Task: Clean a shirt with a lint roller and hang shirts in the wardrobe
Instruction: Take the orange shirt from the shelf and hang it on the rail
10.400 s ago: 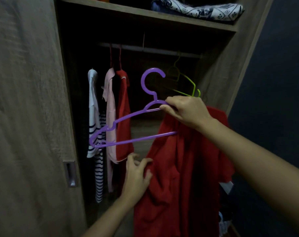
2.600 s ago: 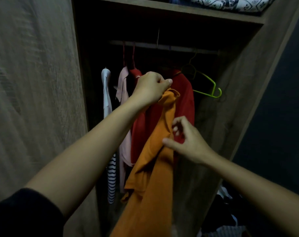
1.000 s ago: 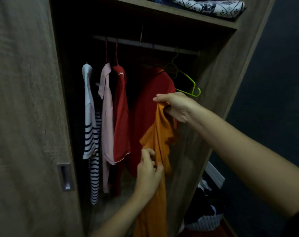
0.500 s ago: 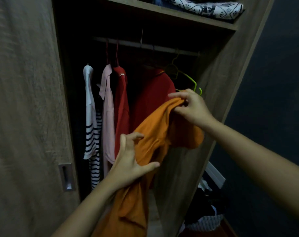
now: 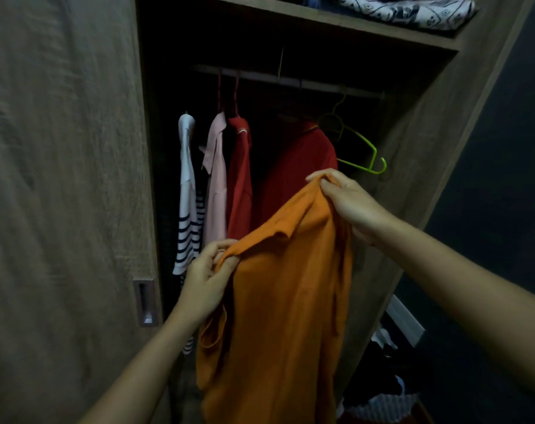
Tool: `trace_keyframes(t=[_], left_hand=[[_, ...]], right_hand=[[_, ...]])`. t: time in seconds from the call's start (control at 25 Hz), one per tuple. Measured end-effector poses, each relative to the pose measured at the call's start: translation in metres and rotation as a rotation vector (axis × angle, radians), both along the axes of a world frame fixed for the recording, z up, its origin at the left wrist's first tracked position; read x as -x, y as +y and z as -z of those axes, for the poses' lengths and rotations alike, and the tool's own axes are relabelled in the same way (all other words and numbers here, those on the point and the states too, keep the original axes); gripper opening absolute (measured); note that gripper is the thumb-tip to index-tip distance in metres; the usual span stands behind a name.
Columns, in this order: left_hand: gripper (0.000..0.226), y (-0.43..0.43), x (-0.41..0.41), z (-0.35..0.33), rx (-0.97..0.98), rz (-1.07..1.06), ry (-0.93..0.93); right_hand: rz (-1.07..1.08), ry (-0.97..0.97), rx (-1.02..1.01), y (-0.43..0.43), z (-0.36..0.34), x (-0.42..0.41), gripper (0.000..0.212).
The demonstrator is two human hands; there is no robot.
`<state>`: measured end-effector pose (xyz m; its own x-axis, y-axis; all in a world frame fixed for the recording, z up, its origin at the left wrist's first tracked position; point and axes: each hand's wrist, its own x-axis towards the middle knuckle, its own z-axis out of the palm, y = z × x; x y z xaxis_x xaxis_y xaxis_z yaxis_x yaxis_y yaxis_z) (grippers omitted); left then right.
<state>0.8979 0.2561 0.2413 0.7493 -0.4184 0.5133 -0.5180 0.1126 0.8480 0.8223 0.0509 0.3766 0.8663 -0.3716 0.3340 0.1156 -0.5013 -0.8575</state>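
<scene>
L hand (image 5: 205, 280) regripped, pinching orange shirt (image 5: 284, 301) edge

This is a home, most likely a bedroom, seen in front of an open wardrobe (image 5: 437, 148). Its wood-grain door (image 5: 61, 179), with a recessed handle (image 5: 145, 302), stands to the left. Inside, a rail (image 5: 290, 79) carries everyday clothes: a striped shirt (image 5: 188, 194), a pink shirt (image 5: 215, 179) and two red shirts (image 5: 299, 166), with a bare green hanger (image 5: 361, 148) at the right end. Folded patterned cloth (image 5: 407, 9) lies on the shelf (image 5: 336, 21) above. To the right of the wardrobe is a dark blue wall (image 5: 498, 148). At its foot lies a loose heap of clothes (image 5: 388, 377), perhaps in a basket, though the dim light leaves that unclear.
</scene>
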Motion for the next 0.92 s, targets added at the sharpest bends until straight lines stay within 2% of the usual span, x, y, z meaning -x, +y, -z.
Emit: trace_keyframes(t=[0.08,0.2,0.24,0.32,0.4,0.48,0.56,0.64,0.68,0.72,0.8,0.84,0.92], left_hand=[[0.015,0.006,-0.001,-0.012,0.034,0.036,0.015],[0.019,0.009,-0.004,-0.026,-0.034,0.039,-0.118],[0.02,0.008,-0.004,-0.027,-0.021,0.04,-0.086],[0.024,0.001,-0.002,-0.03,0.072,0.045,0.051],[0.029,-0.011,0.005,-0.036,0.115,0.075,0.126],[0.03,-0.023,0.011,-0.041,0.095,0.134,0.102],[0.032,-0.033,0.015,-0.043,0.042,0.189,0.042],[0.034,-0.038,0.014,-0.043,-0.004,0.226,0.036],[0.034,-0.037,0.013,-0.043,-0.018,0.234,0.045],[0.034,-0.035,0.009,-0.042,-0.052,0.214,0.023],[0.029,-0.024,-0.005,-0.031,-0.269,0.134,-0.149],[0.021,-0.016,-0.013,-0.024,-0.408,0.118,-0.238],[0.002,0.005,-0.029,-0.004,-0.552,0.177,-0.198]], right_hand=[[0.101,0.018,0.02,-0.001,0.003,0.0,0.029],[0.107,0.096,-0.107,-0.005,0.008,0.007,0.025],[0.069,0.107,-0.068,-0.007,0.009,0.012,0.025],[-0.05,0.142,0.139,-0.007,0.008,0.019,0.028],[-0.226,0.243,0.258,0.002,0.014,0.025,0.027],[-0.366,0.342,0.254,0.014,0.034,0.028,0.034],[-0.383,0.347,0.306,0.019,0.062,0.025,0.04],[-0.353,0.286,0.354,0.018,0.084,0.019,0.028],[-0.323,0.267,0.292,0.018,0.088,0.017,0.015],[-0.278,0.259,0.133,0.018,0.088,0.015,0.007],[-0.19,0.244,-0.24,0.019,0.08,0.013,0.022],[-0.148,0.212,-0.298,0.016,0.074,0.012,0.025],[-0.107,0.172,-0.122,0.004,0.064,0.013,0.019]])
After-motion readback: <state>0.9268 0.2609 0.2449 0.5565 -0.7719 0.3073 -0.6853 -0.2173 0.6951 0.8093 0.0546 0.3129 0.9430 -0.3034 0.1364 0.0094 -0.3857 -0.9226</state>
